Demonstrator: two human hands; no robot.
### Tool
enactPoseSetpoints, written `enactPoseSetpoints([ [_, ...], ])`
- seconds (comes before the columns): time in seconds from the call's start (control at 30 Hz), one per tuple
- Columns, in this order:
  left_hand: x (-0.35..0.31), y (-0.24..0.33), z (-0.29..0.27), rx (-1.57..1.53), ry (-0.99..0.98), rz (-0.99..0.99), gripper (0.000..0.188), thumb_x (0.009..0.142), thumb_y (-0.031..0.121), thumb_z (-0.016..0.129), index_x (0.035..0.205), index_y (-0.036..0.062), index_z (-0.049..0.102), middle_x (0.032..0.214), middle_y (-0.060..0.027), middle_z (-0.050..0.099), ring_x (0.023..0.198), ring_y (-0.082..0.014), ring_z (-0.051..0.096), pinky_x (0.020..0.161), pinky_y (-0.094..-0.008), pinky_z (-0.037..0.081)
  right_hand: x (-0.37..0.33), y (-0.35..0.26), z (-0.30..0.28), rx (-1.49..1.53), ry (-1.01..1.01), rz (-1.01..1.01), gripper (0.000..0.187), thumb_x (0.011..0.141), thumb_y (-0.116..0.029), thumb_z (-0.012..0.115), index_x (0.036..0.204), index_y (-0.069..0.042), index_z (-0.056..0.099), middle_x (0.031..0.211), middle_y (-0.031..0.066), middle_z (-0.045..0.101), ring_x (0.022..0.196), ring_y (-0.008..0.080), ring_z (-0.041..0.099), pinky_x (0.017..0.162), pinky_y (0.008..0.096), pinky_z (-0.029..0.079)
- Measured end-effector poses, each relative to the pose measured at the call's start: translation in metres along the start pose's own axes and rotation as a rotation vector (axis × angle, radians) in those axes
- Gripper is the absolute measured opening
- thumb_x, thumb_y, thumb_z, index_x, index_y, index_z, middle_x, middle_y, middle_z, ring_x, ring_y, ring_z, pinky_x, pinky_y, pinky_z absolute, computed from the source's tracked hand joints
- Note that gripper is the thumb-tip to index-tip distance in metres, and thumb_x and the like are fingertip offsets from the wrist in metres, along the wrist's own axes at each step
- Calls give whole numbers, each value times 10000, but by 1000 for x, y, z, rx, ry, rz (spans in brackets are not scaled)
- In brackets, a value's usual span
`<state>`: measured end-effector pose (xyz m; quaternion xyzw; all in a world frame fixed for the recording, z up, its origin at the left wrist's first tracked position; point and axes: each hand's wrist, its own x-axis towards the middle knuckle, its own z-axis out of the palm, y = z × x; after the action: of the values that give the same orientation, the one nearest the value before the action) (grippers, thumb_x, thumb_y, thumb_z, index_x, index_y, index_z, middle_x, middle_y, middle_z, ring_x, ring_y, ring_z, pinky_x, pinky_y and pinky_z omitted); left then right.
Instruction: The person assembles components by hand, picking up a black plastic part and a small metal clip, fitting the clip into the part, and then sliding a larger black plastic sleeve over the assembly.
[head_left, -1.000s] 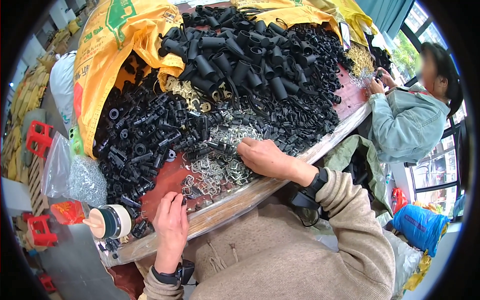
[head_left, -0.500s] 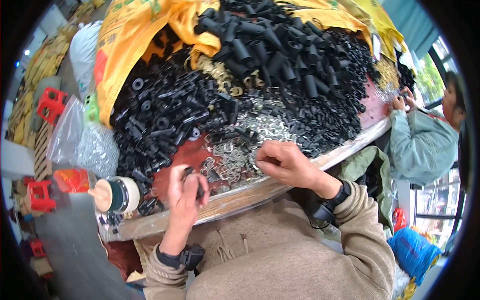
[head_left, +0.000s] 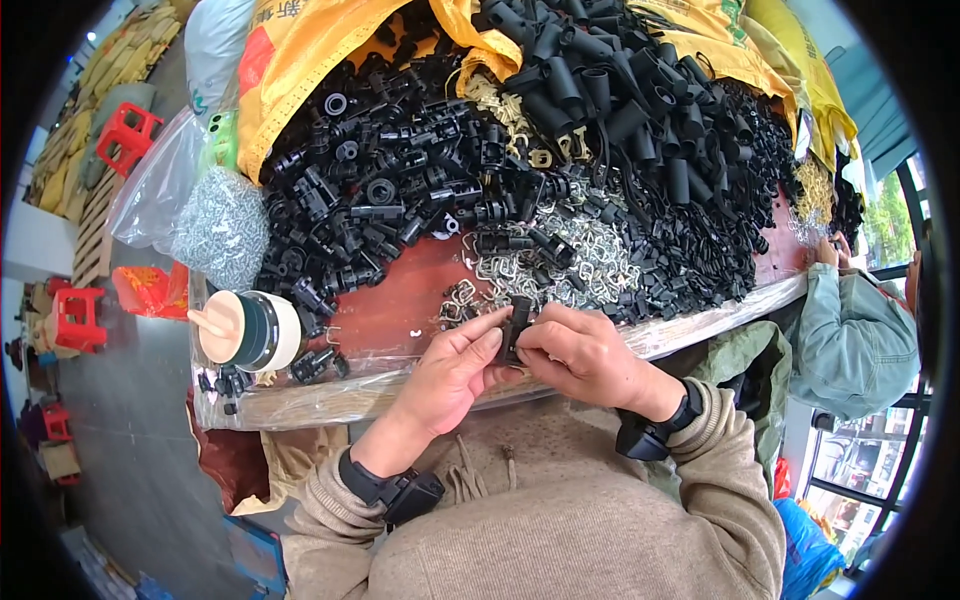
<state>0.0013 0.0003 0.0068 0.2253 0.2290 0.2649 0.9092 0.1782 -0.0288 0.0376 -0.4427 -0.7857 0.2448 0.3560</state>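
Note:
A dark black plastic part [head_left: 517, 322], short and tube-like, is pinched upright between the thumb and fingers of my left hand [head_left: 452, 368]. My right hand [head_left: 588, 358] meets it from the right with curled, closed fingers against the part's side; anything small within them is hidden. Both hands are above the table's near edge. Just beyond them lies a heap of silvery metal clips [head_left: 590, 262], with a couple of black plastic parts resting on it. To the left spreads a big pile of similar black parts [head_left: 400, 180].
Black tubes [head_left: 640, 120] heap up at the back beside yellow sacks [head_left: 310, 70]. A lidded cup [head_left: 250, 330] stands at the table's left corner, near a bag of small silvery pieces [head_left: 222, 228]. A co-worker's sleeve [head_left: 855, 340] shows at far right. Red stools [head_left: 78, 318] stand on the floor.
My left hand has moved right and turned, bringing the black part to my right hand. My right hand has drawn back slightly from the clips, and the two hands now meet. The view has shifted.

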Motion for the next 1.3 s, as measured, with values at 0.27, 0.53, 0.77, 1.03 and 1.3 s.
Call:
enactPoseSetpoints([
  [0.27,-2,-3,-2,91,5,-2,345,894,169,444,1191,-6,438,1070,-36,531,921,-96,525,770,-256,472,0,5,2,-140,-29,-118,150,657,-42,621,758,-50,509,636,60,444,500,219,506,425,314,417],
  [0.53,-2,-5,2,261,29,-22,344,878,151,478,1182,-7,445,1054,-36,536,905,-90,523,786,-247,460,-1,3,0,-129,-108,-12,119,653,-44,617,708,-50,511,610,55,449,505,231,515,428,323,420],
  [0.77,-1,-6,0,256,42,-75,330,859,142,514,1153,-3,467,1023,-33,552,878,-72,527,766,-233,459,-1,5,0,30,-115,85,104,676,-64,623,714,-44,528,641,62,497,521,240,523,436,319,419],
  [1.03,-1,5,-10,82,98,16,264,847,112,521,1081,-3,484,988,-108,581,861,-154,575,754,-254,481,-5,37,-45,-263,227,306,77,695,-18,601,749,-27,546,671,77,493,533,236,501,478,309,402],
  [1.3,4,6,-16,-5,104,53,232,837,95,527,1046,-1,501,976,-144,583,863,-200,592,754,-270,500,-20,82,-45,-541,108,247,82,748,-38,568,798,1,515,676,89,505,509,148,487,460,296,386],
])
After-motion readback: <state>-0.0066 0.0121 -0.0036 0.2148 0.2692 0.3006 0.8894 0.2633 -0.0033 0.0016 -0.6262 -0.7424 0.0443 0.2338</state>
